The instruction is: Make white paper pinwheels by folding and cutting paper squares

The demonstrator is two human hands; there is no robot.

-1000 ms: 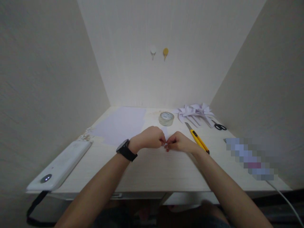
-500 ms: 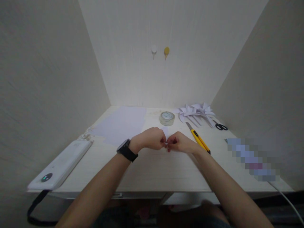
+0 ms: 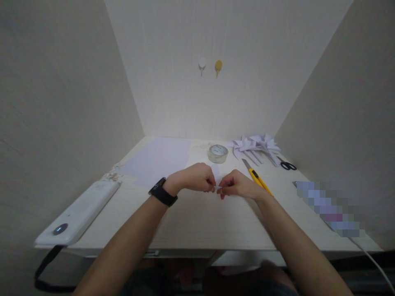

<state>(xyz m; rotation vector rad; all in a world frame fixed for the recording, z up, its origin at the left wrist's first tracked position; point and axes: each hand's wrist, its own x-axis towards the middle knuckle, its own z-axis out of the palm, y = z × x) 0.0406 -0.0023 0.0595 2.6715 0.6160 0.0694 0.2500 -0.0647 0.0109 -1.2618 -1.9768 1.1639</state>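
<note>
My left hand (image 3: 199,177), with a black watch (image 3: 162,192) on its wrist, pinches one end of a small white piece of paper (image 3: 217,187). The other end is pinched by my right hand (image 3: 236,183), so the piece spans the narrow gap between my fingertips. Both hands are just above the desk, near its middle. Much of the piece is hidden by my fingers. A yellow utility knife (image 3: 257,179) lies just beyond my right hand, its blade showing. Past both hands stands a roll of clear tape (image 3: 217,154).
White paper sheets (image 3: 160,158) lie at the back left. Several paper pinwheels (image 3: 256,147) are heaped at the back right, beside black scissors (image 3: 287,165). A white box-like device (image 3: 80,211) rests at left; a blurred-out device (image 3: 328,209) with a cable lies at right.
My hands have drawn slightly apart, so more of the white paper piece shows between my fingertips. The view has shifted a little.
</note>
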